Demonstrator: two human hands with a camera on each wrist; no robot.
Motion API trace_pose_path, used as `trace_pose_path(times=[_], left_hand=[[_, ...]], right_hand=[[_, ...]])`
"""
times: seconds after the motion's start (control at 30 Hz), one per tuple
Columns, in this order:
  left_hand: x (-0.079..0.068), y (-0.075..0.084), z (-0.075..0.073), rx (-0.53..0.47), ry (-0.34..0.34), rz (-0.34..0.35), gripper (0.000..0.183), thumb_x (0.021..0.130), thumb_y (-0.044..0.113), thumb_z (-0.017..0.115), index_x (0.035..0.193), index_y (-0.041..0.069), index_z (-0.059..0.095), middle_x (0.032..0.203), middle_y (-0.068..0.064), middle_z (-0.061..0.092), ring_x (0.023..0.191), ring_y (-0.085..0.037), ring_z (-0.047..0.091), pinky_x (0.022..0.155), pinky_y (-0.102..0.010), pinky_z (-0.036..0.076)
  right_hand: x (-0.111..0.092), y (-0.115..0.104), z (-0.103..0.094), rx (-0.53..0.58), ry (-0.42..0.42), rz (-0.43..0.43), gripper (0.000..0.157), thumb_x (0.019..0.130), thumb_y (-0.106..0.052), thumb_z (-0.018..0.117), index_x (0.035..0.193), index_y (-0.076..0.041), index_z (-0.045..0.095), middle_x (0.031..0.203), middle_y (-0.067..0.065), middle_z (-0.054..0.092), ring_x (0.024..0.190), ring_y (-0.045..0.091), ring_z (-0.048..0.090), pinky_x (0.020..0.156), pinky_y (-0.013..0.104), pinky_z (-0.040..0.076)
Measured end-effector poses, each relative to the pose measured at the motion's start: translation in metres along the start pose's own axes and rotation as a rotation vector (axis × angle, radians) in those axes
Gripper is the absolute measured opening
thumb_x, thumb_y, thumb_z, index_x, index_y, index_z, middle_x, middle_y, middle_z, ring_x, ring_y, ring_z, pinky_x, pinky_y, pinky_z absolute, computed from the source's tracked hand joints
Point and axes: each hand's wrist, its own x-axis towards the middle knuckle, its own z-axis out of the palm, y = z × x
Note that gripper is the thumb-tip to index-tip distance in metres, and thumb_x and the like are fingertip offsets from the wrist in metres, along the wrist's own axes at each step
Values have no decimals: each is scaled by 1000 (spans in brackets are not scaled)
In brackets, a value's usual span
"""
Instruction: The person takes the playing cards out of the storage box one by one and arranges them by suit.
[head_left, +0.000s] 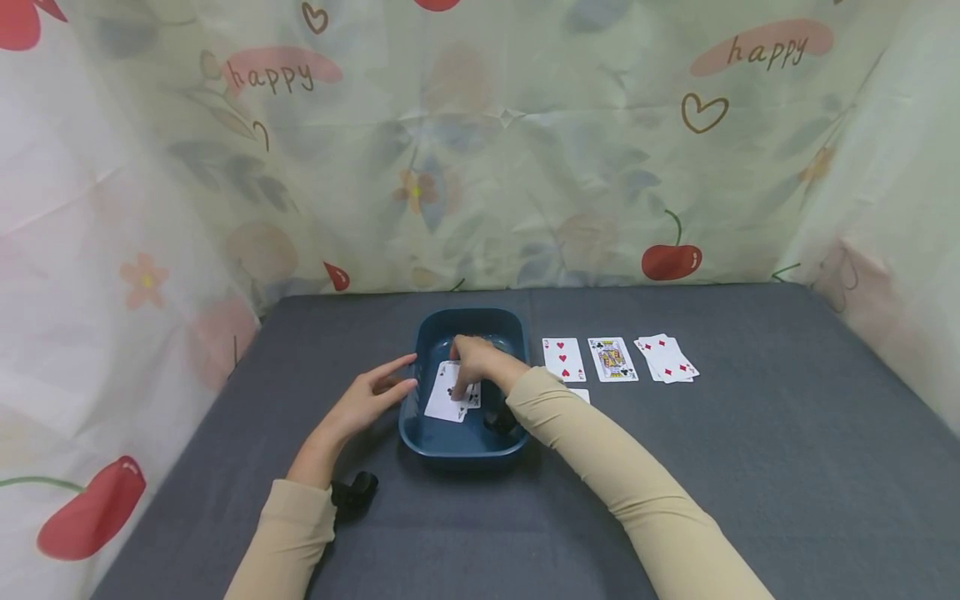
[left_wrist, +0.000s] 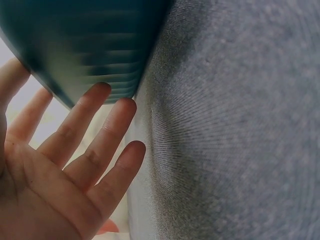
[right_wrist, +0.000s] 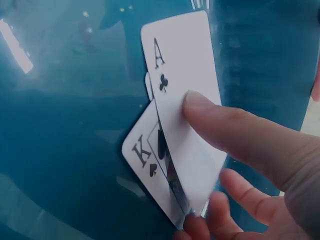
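A dark blue rectangular tub point(head_left: 463, 453) stands on the grey cloth. Inside it lie an ace of clubs point(right_wrist: 187, 60) and, partly beneath it, a king of spades point(right_wrist: 142, 155); a sliver of another card shows behind them. My right hand point(head_left: 483, 364) reaches into the tub and pinches the ace of clubs, thumb on its face and fingers curled at its lower edge. Spread fingers of my left hand point(head_left: 365, 404) rest against the tub's left side, holding nothing. In the left wrist view, the left palm point(left_wrist: 45, 195) faces the camera beside the tub's ribbed wall.
Right of the tub lie a card with hearts point(head_left: 562, 360), a king of clubs point(head_left: 612, 360) and overlapping cards with diamonds on top point(head_left: 667, 358). Another card point(head_left: 581, 395) is partly hidden by the right sleeve. A patterned curtain point(head_left: 495, 167) hangs behind the table.
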Motion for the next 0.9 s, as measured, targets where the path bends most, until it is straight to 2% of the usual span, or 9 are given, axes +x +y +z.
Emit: trace_pose_path(times=[0.17,0.47,0.6,0.7,0.9], left_hand=[[1,1,1,-6,1,-11,56,92,43,54,143,30,36,141,-16,46,128,-35,47,103,-55,38],[1,0,-1,7,-3,-12,60,90,49,54,144,31,35,147,-15,40,131,-36,43,104,-57,36],[1,-1,-1,11,-7,-16,59,90,48,54,144,31,35,145,-15,42,131,-36,43,104,-58,36],[1,0,0,16,-4,-16,58,91,46,54,144,31,35,144,-16,43,130,-36,44,104,-58,36],[1,1,1,24,18,-41,54,92,41,54,143,32,37,140,-16,48,129,-35,45,104,-58,36]], right_hand=[[1,3,-4,79,11,-46,52,69,-13,81,112,-7,52,111,12,59,93,22,55,82,32,49],[-11,3,-28,253,46,-165,31,83,-6,67,112,-4,58,110,15,62,93,23,62,75,29,53],[-16,6,-38,338,37,-201,29,85,-6,63,113,-4,57,108,15,63,89,20,62,73,27,54],[-21,11,-45,397,30,-216,29,86,-6,62,115,-2,56,106,17,65,84,18,61,76,32,55],[-30,24,-56,476,62,-214,28,87,-7,61,114,-1,56,104,18,68,77,14,59,74,34,53]])
